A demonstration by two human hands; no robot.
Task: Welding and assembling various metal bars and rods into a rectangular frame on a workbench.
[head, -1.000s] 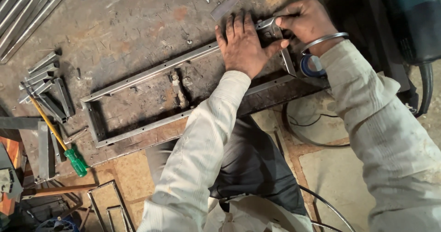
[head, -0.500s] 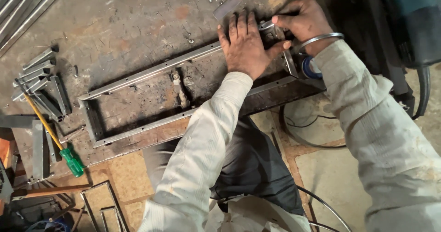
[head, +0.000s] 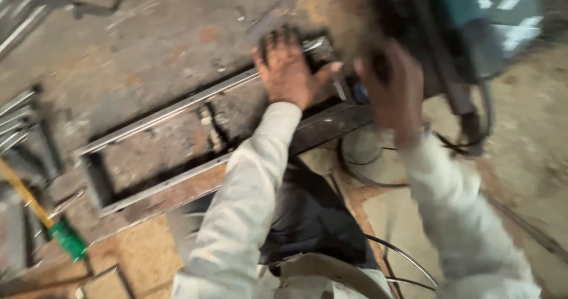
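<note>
A long rectangular frame of thin steel bars (head: 177, 106) lies on a rusty metal worktable (head: 148, 32). My left hand (head: 287, 68) rests flat on the frame's right end, fingers spread. My right hand (head: 390, 89) is lifted off the frame, blurred by motion, just below a teal power tool (head: 473, 32) at the table's right edge. A small blue object (head: 361, 92) shows beside that hand. The blur hides whether my right hand holds anything.
A screwdriver with a green handle and yellow shaft (head: 65, 237) lies at the lower left. Short steel bars (head: 18, 121) are piled at the left edge. Black cables (head: 367, 157) loop on the floor below the table's right end.
My right hand has left the frame's right corner and risen toward the teal power tool. The view has swung and blurred. My left hand stays pressed on the frame.
</note>
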